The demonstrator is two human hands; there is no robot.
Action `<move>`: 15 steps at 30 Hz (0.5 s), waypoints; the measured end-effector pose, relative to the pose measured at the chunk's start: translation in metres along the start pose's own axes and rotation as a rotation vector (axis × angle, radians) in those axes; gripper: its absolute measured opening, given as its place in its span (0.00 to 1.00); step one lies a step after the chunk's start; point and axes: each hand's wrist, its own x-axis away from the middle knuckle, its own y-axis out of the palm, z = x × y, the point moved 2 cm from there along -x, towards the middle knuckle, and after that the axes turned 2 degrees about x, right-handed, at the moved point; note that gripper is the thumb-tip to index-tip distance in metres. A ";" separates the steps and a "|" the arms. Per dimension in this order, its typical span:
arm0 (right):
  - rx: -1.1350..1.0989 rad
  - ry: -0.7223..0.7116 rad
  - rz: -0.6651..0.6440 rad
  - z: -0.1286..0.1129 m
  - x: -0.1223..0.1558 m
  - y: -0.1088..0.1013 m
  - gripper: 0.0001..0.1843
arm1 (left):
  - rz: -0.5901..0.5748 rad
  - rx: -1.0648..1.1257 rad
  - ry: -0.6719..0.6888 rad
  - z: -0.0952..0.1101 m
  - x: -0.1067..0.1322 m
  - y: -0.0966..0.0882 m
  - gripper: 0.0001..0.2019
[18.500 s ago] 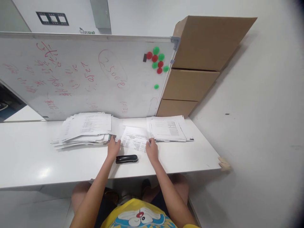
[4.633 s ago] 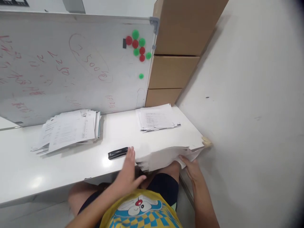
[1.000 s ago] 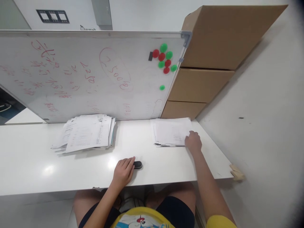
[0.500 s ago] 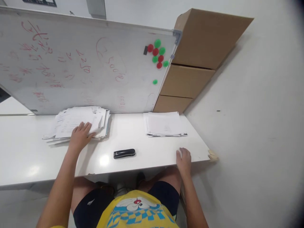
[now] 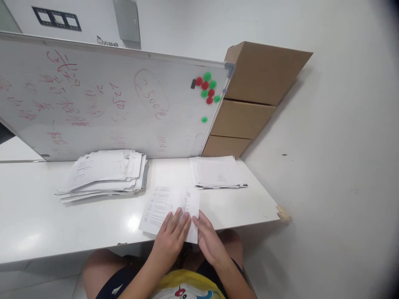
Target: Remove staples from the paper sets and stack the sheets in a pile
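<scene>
At the front edge of the table, the right hand pinches paper beneath the flat left hand.

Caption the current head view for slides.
Bare left hand on printed white paper, bare right hand holding its edge, near two white paper stacks.

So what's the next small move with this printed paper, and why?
I'd probably slide the printed paper forward, fully onto the table: its near right corner seems to overhang the front edge. The left hand lies across it and the right hand holds its right edge, so both could guide it.
</scene>
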 end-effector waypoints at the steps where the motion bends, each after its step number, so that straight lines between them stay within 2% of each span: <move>1: 0.007 0.013 0.018 -0.003 -0.002 -0.002 0.22 | -0.063 0.007 0.020 -0.003 0.000 -0.001 0.27; 2: 0.014 0.037 0.039 -0.006 -0.004 -0.007 0.21 | -0.133 0.006 0.024 -0.013 0.002 -0.004 0.28; 4: 0.034 0.081 0.089 -0.012 -0.008 -0.026 0.21 | -0.262 -0.028 -0.053 -0.058 0.007 -0.017 0.29; 5: 0.053 0.090 0.113 -0.016 -0.010 -0.037 0.21 | -0.303 -0.054 -0.120 -0.090 0.009 -0.025 0.28; 7: 0.108 0.082 0.151 -0.024 -0.013 -0.062 0.22 | -0.308 -0.152 -0.370 -0.162 0.015 -0.045 0.25; 9: 0.177 0.077 0.178 -0.028 -0.014 -0.086 0.23 | -0.299 -0.220 -0.612 -0.229 0.020 -0.061 0.27; 10: 0.218 0.068 0.206 -0.029 -0.013 -0.098 0.23 | -0.279 -0.229 -0.684 -0.256 0.022 -0.067 0.29; 12: 0.293 0.028 0.296 -0.025 -0.009 -0.119 0.23 | -0.318 -0.202 -0.733 -0.290 0.026 -0.070 0.32; 15: 0.334 -0.016 0.407 -0.011 0.001 -0.143 0.30 | -0.359 -0.196 -0.719 -0.307 0.034 -0.066 0.30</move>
